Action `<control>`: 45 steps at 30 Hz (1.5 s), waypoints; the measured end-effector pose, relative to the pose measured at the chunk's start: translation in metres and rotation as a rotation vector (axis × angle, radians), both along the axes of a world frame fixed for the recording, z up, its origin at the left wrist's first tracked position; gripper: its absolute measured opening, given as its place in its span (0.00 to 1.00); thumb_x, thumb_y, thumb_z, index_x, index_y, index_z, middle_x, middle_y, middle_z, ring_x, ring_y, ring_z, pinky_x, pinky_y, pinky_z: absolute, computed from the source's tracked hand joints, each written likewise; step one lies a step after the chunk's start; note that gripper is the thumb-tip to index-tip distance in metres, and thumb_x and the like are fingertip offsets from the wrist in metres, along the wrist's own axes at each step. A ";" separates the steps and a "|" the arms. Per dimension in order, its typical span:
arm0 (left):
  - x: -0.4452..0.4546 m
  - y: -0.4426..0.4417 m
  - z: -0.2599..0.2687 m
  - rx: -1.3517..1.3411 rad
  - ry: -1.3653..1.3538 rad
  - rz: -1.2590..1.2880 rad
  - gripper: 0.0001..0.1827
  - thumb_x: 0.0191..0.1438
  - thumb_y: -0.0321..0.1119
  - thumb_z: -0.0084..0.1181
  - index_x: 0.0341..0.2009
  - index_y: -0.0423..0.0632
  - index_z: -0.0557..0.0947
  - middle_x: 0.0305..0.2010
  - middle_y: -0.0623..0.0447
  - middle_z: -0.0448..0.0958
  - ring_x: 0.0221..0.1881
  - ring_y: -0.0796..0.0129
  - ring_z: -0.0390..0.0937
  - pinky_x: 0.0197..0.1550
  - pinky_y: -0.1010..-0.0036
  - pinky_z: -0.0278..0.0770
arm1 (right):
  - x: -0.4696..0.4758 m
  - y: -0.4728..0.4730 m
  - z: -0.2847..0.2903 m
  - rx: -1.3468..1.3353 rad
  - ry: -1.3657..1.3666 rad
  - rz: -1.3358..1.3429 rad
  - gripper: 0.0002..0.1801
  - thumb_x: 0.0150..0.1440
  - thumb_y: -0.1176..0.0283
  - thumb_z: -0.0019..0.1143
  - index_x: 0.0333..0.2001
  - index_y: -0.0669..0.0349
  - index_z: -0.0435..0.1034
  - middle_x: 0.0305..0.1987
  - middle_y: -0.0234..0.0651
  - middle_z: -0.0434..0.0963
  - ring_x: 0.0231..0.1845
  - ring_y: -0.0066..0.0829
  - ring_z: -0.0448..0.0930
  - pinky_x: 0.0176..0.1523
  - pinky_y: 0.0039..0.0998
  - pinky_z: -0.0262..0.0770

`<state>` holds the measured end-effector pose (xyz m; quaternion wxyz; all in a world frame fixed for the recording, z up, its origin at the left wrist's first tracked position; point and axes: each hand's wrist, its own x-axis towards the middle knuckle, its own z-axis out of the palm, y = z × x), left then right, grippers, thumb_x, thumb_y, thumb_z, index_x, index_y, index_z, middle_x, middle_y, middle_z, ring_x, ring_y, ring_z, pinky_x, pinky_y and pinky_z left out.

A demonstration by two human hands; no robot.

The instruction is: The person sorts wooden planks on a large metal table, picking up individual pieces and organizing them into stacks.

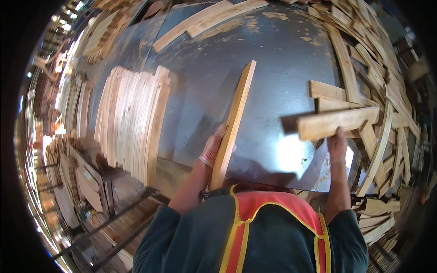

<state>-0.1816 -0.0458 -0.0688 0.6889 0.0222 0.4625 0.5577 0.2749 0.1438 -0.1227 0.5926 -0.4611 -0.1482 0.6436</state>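
Note:
My left hand, in a pale knitted glove with reddish markings, grips a long wooden board standing on its narrow edge, slanted away from me over the dark metal tabletop. At the right, my right hand is closed on the lower edge of a shorter wooden board, slightly blurred, at the near side of a heap of boards. Left of my left hand, a row of boards lies packed side by side, partly past the table's near edge.
A loose heap of wooden strips runs along the right side. Two boards lie at the table's far edge. More stacked wood stands at the far left. Dark metal rails cross the lower left.

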 end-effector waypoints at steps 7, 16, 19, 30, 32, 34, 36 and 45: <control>-0.010 -0.016 0.019 -0.052 0.181 0.029 0.28 0.69 0.65 0.53 0.49 0.51 0.80 0.20 0.53 0.72 0.15 0.67 0.69 0.16 0.72 0.69 | -0.197 -0.113 0.029 -0.164 0.179 0.743 0.32 0.56 0.72 0.73 0.64 0.61 0.70 0.59 0.37 0.82 0.57 0.36 0.82 0.66 0.39 0.79; -0.122 -0.102 0.024 0.466 -0.460 0.171 0.32 0.72 0.60 0.48 0.71 0.56 0.73 0.26 0.50 0.78 0.19 0.64 0.75 0.20 0.70 0.74 | -0.376 -0.152 0.042 -0.057 -0.321 1.148 0.31 0.56 0.76 0.66 0.65 0.56 0.68 0.50 0.33 0.84 0.44 0.28 0.84 0.38 0.28 0.78; -0.142 -0.125 0.051 0.699 -0.423 0.192 0.33 0.73 0.61 0.45 0.73 0.57 0.71 0.27 0.50 0.79 0.21 0.63 0.77 0.22 0.68 0.76 | -0.446 -0.171 0.024 0.132 -0.494 1.270 0.34 0.58 0.73 0.65 0.68 0.56 0.65 0.49 0.33 0.83 0.45 0.26 0.83 0.40 0.30 0.79; -0.224 -0.174 0.065 0.249 -0.116 0.155 0.27 0.70 0.55 0.54 0.58 0.45 0.80 0.32 0.48 0.85 0.24 0.61 0.81 0.27 0.67 0.81 | -0.580 -0.189 0.098 -0.140 0.557 1.211 0.24 0.68 0.60 0.64 0.62 0.59 0.71 0.56 0.38 0.83 0.58 0.39 0.82 0.61 0.43 0.81; -0.243 -0.179 0.059 0.245 0.050 0.126 0.32 0.66 0.56 0.61 0.60 0.42 0.80 0.36 0.48 0.85 0.32 0.62 0.81 0.36 0.66 0.81 | -0.602 -0.190 0.112 -0.146 0.366 1.055 0.23 0.66 0.67 0.66 0.62 0.58 0.71 0.56 0.38 0.83 0.57 0.38 0.83 0.63 0.43 0.81; -0.275 -0.176 0.090 0.351 0.425 -0.012 0.28 0.65 0.48 0.62 0.61 0.40 0.80 0.44 0.53 0.84 0.40 0.69 0.79 0.45 0.69 0.79 | -0.617 -0.172 0.112 -0.086 0.277 0.945 0.20 0.64 0.74 0.66 0.58 0.59 0.72 0.54 0.37 0.83 0.55 0.36 0.83 0.62 0.43 0.82; -0.299 -0.186 0.120 0.166 0.965 -0.211 0.24 0.62 0.32 0.60 0.63 0.40 0.80 0.56 0.53 0.83 0.51 0.70 0.79 0.56 0.70 0.77 | -0.625 -0.174 0.117 0.017 0.140 0.991 0.14 0.72 0.71 0.50 0.59 0.60 0.73 0.56 0.40 0.82 0.57 0.35 0.82 0.66 0.36 0.78; -0.493 -0.240 0.103 -0.064 1.220 -0.023 0.25 0.62 0.32 0.52 0.61 0.34 0.80 0.54 0.48 0.81 0.53 0.64 0.78 0.58 0.70 0.77 | -0.467 -0.139 0.095 0.139 -0.194 1.209 0.45 0.61 0.61 0.68 0.76 0.68 0.58 0.53 0.38 0.82 0.49 0.30 0.78 0.52 0.29 0.76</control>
